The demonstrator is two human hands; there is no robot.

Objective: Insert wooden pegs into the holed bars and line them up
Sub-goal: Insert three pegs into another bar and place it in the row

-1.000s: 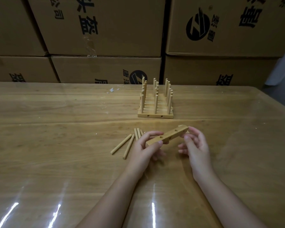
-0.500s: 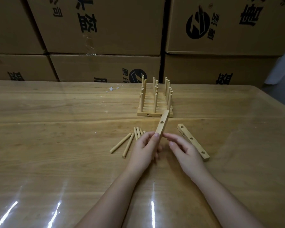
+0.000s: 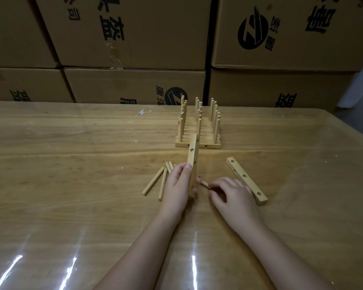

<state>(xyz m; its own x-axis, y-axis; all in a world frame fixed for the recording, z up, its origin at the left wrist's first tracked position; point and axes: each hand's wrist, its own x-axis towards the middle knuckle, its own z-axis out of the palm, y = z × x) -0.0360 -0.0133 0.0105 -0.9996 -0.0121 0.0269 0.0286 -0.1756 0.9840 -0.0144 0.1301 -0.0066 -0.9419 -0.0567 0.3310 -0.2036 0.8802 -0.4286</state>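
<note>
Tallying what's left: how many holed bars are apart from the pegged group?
2. The held bar stands on end in the left hand; the loose bar lies flat on the table beside the right hand, which pinches a peg. No others show.

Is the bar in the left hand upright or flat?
Upright: the bar stands on end, gripped low by the left hand; whether it touches the table, cannot tell.
</note>
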